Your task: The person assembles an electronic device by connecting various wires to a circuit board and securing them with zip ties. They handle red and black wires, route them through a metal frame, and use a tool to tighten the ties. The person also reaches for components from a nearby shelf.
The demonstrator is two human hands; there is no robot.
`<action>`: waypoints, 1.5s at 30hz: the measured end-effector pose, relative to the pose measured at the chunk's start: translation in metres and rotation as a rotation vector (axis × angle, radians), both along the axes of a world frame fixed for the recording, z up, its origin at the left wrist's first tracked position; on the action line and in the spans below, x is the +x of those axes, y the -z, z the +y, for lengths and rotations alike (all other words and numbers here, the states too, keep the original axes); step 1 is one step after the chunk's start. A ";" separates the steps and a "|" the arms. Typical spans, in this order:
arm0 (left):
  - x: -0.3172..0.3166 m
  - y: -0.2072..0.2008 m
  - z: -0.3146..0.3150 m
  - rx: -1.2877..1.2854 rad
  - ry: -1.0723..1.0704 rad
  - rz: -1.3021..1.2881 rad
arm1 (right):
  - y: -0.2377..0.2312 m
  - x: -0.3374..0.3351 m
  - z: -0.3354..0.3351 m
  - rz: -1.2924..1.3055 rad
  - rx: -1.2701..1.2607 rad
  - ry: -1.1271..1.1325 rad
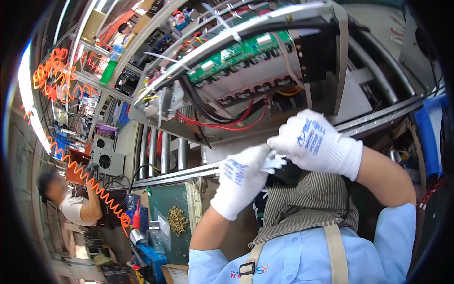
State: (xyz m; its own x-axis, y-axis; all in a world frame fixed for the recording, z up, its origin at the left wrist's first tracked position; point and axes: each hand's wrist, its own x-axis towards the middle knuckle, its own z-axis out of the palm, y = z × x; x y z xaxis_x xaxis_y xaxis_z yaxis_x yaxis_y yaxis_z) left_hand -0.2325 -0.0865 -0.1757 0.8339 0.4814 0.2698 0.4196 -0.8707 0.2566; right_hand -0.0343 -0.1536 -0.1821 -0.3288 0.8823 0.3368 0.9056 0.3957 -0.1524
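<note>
Both hands are on one small part. The small, ragged-edged white piece [274, 164], plastic by the look of it, sits between the fingertips, in front of the torso on the near side of the conveyor rail. Too small to tell its exact kind.

Left hand [242, 176], in a white knit glove with blue print: fingers closed, looks to be pinching the piece from the left. Right hand [314, 142], same glove: fingers curled in, thumb and fingertip together at the piece's upper end. The grip itself is partly hidden by the gloves.

To do this well: let one hand hold and the other do the fine work. Light pinch; knit is bulky and dulls feel, so watch for loose threads catching on the ragged edge. Working on the near side is right: a dropped bit is less likely to land in the open grey sheet-metal chassis [341, 66] on the steel rollers [165, 154] beyond.

If reaching over it, stay clear of the loose thin red wires [222, 125] at its near side; easy to snag with a cuff. Don't lean on the long green circuit board [241, 51] either.
</note>
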 end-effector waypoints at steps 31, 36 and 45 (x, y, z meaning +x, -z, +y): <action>-0.023 -0.047 0.138 -1.417 -0.068 -1.315 | -0.060 -0.066 0.123 0.709 0.368 0.337; -0.030 -0.062 0.105 -0.817 -0.205 -0.978 | -0.055 -0.068 0.132 0.947 0.278 0.204; -0.026 -0.087 0.111 -0.754 -0.299 -0.706 | -0.046 -0.062 0.130 1.367 0.041 0.015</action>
